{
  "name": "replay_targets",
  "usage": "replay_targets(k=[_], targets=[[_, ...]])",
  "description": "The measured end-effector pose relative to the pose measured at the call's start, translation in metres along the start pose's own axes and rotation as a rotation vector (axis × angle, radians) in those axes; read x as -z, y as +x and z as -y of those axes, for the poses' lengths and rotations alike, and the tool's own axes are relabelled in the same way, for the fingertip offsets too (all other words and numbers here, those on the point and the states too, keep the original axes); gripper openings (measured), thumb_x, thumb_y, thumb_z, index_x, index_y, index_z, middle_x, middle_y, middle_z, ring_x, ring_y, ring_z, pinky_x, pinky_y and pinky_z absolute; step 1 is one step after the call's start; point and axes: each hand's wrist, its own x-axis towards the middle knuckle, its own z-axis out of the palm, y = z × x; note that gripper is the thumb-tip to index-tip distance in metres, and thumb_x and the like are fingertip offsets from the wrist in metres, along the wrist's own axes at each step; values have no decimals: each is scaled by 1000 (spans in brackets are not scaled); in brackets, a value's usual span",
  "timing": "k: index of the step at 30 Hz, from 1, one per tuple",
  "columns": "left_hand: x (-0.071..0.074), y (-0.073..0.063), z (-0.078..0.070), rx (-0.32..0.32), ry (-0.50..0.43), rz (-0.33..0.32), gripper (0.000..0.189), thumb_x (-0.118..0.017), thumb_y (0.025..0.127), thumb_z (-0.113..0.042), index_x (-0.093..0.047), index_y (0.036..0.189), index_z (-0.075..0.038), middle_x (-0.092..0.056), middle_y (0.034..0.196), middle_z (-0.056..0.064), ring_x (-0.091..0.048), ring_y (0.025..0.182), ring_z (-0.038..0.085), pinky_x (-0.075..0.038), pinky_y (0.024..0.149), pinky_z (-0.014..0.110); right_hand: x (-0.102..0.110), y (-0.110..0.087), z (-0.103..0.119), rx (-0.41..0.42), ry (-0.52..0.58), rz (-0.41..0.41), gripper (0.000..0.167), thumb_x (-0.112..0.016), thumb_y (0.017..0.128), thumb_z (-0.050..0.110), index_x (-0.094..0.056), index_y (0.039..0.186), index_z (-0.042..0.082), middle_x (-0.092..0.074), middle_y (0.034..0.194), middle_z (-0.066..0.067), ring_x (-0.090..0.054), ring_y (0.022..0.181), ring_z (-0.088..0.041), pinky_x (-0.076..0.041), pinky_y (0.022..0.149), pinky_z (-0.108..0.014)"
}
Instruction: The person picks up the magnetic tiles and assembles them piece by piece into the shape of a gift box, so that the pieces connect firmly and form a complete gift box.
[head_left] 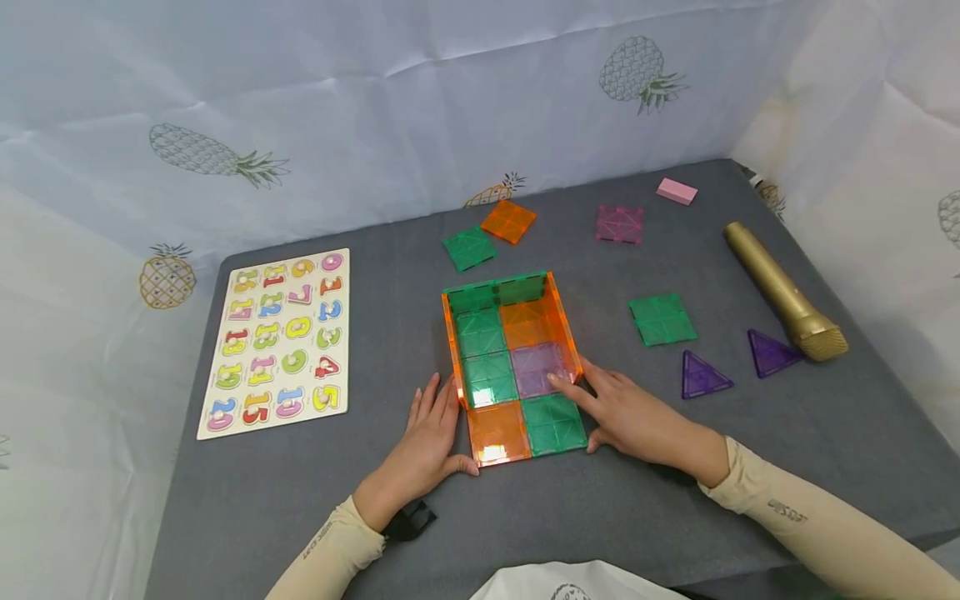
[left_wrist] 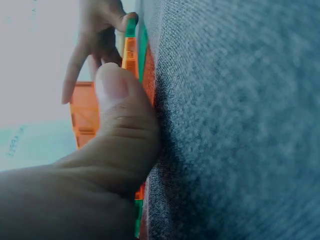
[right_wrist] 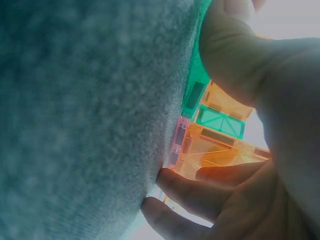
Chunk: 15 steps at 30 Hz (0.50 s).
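Observation:
Translucent magnetic tiles form an open-front box on the table. Its floor mixes orange tiles (head_left: 498,433), green tiles (head_left: 555,423) and a purple tile (head_left: 537,369). Green tiles (head_left: 495,293) stand upright along the back, with an orange left wall (head_left: 453,342) and an orange right wall (head_left: 564,325). My left hand (head_left: 423,446) lies beside the left side, fingers extended along it and thumb at the front left corner. On the right side rests my right hand (head_left: 637,412), one finger reaching over the purple tile and the thumb near the front right corner.
A wooden number puzzle board (head_left: 281,342) lies on the left. Loose tiles are spread behind and right: green (head_left: 469,248), orange (head_left: 508,222), magenta (head_left: 619,224), green (head_left: 663,319), purple triangles (head_left: 703,375). A gold microphone (head_left: 780,283) and pink block (head_left: 677,191) lie farther right.

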Motion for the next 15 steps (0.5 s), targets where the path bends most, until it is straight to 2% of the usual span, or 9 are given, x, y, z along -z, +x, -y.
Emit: replay_targets(k=[4,9,12,15], targets=[[2,-1,3,-20,-29,6,119,-63,70,-59,-4,153,3,-11,160,20,-1,148,40,-6,115,62,4,-1,-2,-20,67,27,117,-86,66,33,-12,156,18,-27,151,-28,-47,128,-40,-43,97,-58],[5,-2,6,-65,-110,-27,115,-42,71,-71,-9,153,2,-12,160,19,-3,147,42,-7,114,64,14,-3,-5,-53,212,56,112,-82,72,29,-9,156,17,-26,153,-26,-51,124,-38,-44,97,-53],[8,-1,8,-88,-174,-69,113,-33,73,-76,-12,153,1,-14,160,19,-7,146,43,-14,113,63,19,-5,-7,-71,272,49,104,-77,78,29,-8,156,15,-31,153,-23,-51,125,-36,-46,97,-49],[11,0,10,-92,-233,-108,110,-31,76,-77,-14,153,0,-15,159,19,-9,145,43,-22,112,61,22,-6,-9,-94,298,37,97,-70,86,29,-5,156,15,-34,152,-20,-49,129,-33,-45,99,-47]])
